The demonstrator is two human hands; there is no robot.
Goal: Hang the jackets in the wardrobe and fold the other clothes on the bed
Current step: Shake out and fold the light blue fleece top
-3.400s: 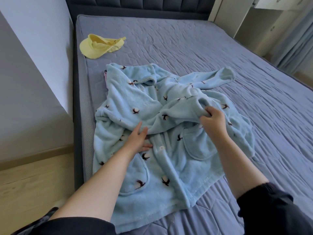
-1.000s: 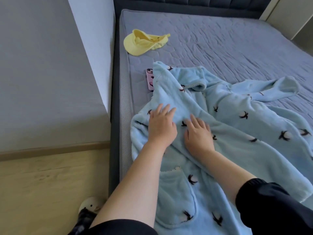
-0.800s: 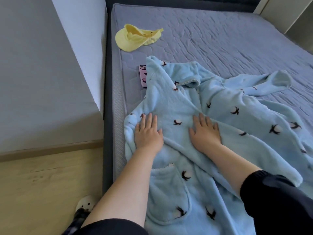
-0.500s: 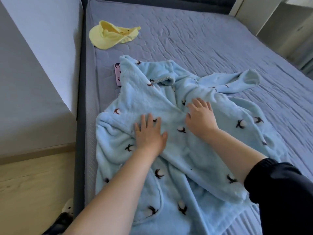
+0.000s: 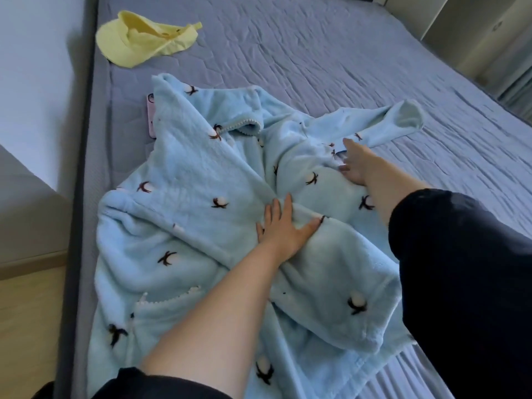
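Note:
A light blue fleece robe (image 5: 195, 180) with a dark flower print lies spread on the grey quilted bed (image 5: 331, 59), one side folded across its front. My left hand (image 5: 283, 226) lies flat on the robe's middle, fingers spread, pressing a fold. My right hand (image 5: 355, 162) reaches further out with straight fingers and touches the robe near the base of its far sleeve (image 5: 403, 119), which stretches out to the right.
A yellow cap (image 5: 144, 36) lies near the bed's far left corner. A pink phone (image 5: 151, 115) peeks out from under the robe's left edge. A white wall and a wooden floor (image 5: 26, 326) border the bed's left; pale cabinets (image 5: 472, 33) stand at the far right.
Both hands have slid to the right across the robe. My right hand has moved out from the middle toward the far sleeve; my left hand has shifted to the central fold.

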